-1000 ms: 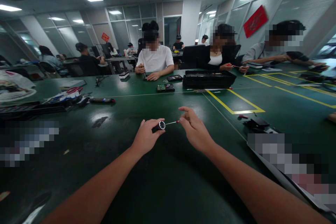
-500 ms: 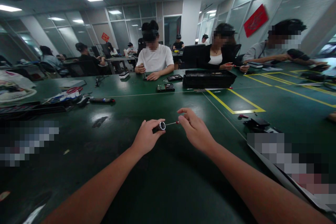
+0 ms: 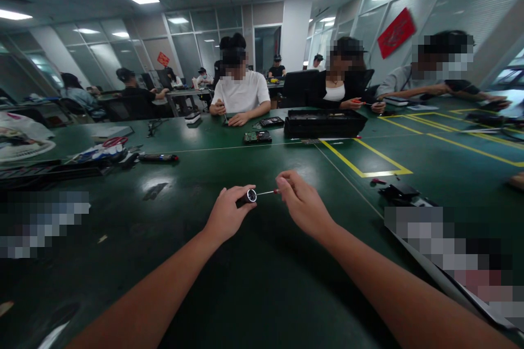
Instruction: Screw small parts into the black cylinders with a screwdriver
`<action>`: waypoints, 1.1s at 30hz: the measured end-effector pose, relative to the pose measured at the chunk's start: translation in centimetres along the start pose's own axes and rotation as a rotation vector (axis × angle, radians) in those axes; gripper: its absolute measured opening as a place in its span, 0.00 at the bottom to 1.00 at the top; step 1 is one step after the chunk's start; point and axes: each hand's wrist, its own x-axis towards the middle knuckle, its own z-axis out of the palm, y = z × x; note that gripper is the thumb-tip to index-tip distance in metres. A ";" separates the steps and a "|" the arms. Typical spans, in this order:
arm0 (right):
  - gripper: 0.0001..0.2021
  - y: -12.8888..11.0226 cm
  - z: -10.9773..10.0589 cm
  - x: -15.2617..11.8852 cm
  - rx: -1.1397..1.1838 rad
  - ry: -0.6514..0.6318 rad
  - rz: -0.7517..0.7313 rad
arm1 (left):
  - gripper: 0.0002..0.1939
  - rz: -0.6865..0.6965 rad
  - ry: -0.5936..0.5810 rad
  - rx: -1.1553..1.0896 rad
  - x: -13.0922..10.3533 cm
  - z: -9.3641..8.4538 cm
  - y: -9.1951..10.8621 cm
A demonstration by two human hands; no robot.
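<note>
My left hand (image 3: 229, 211) is closed around a small dark cylinder with a bright metal rim (image 3: 251, 196), its round open end turned toward the right. My right hand (image 3: 301, 196) pinches a thin screwdriver (image 3: 267, 192) by its red handle, most of which the fingers hide. The shaft points left and its tip is at the rim of the cylinder; whether it goes inside I cannot tell. Both hands are above the green table (image 3: 245, 294).
A long black casing (image 3: 325, 123) and a circuit board (image 3: 257, 137) lie across the table before a seated person (image 3: 241, 90). A dark pen-like tool (image 3: 159, 157) and a tool pile (image 3: 102, 152) are left. Black parts (image 3: 403, 194) sit right, beyond yellow tape (image 3: 364, 175).
The fingers of my right hand have curled in more around the screwdriver handle. My left hand and the cylinder keep nearly the same position; the whole view has shifted very slightly.
</note>
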 end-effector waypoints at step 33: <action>0.12 2.4 1.4 1.4 0.860 0.335 0.565 | 0.22 0.125 -0.003 0.113 0.1 0.4 1.1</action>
